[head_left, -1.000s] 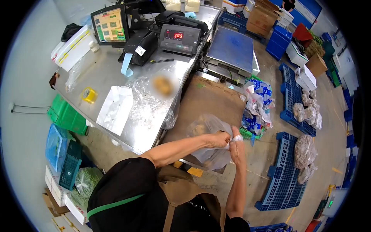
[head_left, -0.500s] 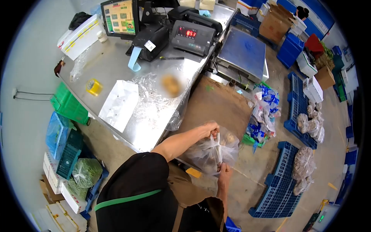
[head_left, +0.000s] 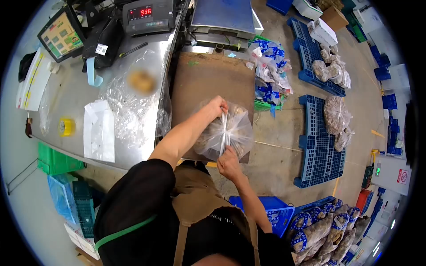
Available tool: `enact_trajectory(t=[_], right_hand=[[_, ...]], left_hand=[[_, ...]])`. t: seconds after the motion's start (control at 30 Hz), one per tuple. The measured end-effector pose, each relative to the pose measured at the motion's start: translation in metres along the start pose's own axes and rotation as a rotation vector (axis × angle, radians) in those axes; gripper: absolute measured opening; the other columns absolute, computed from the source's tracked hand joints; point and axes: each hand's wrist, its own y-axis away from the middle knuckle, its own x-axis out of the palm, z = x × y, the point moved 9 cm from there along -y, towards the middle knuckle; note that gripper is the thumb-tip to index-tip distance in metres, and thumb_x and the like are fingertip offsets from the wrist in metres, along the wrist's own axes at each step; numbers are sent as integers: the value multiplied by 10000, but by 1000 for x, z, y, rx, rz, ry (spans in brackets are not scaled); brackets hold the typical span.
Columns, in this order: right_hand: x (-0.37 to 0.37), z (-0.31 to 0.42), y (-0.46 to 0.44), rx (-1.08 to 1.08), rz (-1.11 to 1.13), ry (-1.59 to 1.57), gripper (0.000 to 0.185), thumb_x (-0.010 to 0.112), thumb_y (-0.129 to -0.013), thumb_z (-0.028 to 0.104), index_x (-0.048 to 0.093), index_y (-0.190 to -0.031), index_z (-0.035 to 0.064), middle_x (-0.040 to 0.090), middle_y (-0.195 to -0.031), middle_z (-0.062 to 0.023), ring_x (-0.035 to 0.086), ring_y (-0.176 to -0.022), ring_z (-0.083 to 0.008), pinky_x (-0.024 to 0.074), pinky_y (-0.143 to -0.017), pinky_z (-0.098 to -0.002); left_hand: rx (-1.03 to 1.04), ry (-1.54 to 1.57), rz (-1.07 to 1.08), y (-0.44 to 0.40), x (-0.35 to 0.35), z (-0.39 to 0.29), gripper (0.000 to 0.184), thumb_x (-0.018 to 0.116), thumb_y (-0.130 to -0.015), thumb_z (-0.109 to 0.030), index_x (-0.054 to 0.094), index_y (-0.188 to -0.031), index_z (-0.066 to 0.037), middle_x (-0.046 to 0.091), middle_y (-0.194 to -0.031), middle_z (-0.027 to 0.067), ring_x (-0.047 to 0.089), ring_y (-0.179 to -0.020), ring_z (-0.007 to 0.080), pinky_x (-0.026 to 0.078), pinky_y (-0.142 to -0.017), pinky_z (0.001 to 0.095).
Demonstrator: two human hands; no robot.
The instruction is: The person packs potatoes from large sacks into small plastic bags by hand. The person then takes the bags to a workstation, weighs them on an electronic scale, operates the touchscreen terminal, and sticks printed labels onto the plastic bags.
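A clear plastic bag (head_left: 242, 131) with brownish contents rests on the near part of a brown board (head_left: 217, 77). White twisted or knotted plastic gathers at the bag's top centre. My left hand (head_left: 216, 106) is closed on the far end of this plastic. On the near end, my right hand (head_left: 228, 163) pinches the same plastic. The bag's lower side is hidden behind my left forearm.
On the left, a metal table (head_left: 146, 115) holds a screen (head_left: 62, 35), a lit scale display (head_left: 148, 15), loose film and yellow tape (head_left: 66, 127). Blue pallets (head_left: 324, 142) with bags stand right. A blue crate (head_left: 268, 210) is near my right arm.
The view has swung right and down. My hands, earlier together at the bag's side, now pull the plastic from opposite ends over its top. The display reading differs.
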Motion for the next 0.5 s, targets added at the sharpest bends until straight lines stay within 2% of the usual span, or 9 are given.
enact_trajectory(t=[0.03,0.07,0.17,0.2,0.3,0.33,0.43,0.47,0.5], right_hand=[[-3,5,2,17,-26,-44,198,610,-660,5,451,-551,51,435,-567,-110,452,-591,-289,432,-812,-445],[-4,-6,6,90,19,-110,117,599,-714,2,540,-619,34,529,-612,-78,518,-634,-245,448,-827,-425],[-11,-55,37,778,-194,-829,92,593,-799,69,642,-750,9,626,-724,-72,593,-764,-218,457,-847,-404],[-8,-69,45,778,-210,-892,312,542,-892,240,613,-1043,-23,623,-1008,-101,562,-999,-205,432,-901,-376],[-33,-61,-10,718,-484,-1402,519,468,-919,380,473,-1219,-44,521,-1200,-128,486,-1133,-214,404,-943,-356],[-33,-66,-18,599,-430,-1340,672,406,-920,491,330,-1325,-40,430,-1287,-135,438,-1178,-205,396,-948,-347],[-19,-88,-16,886,-380,-1040,661,397,-928,486,333,-1336,-31,476,-1221,-129,485,-1106,-203,413,-920,-348],[-21,-80,-23,816,-448,-1291,634,379,-945,459,304,-1362,-13,489,-1187,-112,503,-1049,-184,421,-892,-333],[-18,-79,-25,807,-390,-1262,632,375,-947,457,298,-1367,-9,486,-1194,-112,502,-1054,-182,419,-895,-329]], left_hand=[[13,-18,48,-4,0,1,85,457,-819,-55,467,-781,20,442,-567,36,419,-438,114,300,-375,252],[20,-32,90,-5,-3,8,87,452,-821,-53,482,-805,27,478,-602,59,459,-464,136,329,-385,260],[31,-62,226,44,25,-7,164,440,-828,-40,524,-934,52,575,-757,130,564,-587,190,424,-449,290],[10,-62,261,76,34,-1,209,436,-830,-35,537,-985,62,606,-817,154,597,-635,206,457,-477,300],[54,-308,511,133,50,8,311,422,-854,-25,510,-1133,81,619,-992,177,632,-763,222,512,-578,311],[78,-316,489,140,48,10,317,422,-859,-16,502,-1149,84,615,-1018,179,633,-758,211,512,-575,305],[160,-388,410,151,40,15,311,454,-858,15,516,-1156,78,624,-1005,140,625,-744,169,516,-611,274],[203,-432,360,165,45,19,304,469,-856,11,529,-1148,70,627,-990,129,621,-739,158,514,-621,265],[241,-477,313,174,44,24,297,483,-853,7,542,-1140,61,631,-974,118,617,-735,148,511,-631,257]])
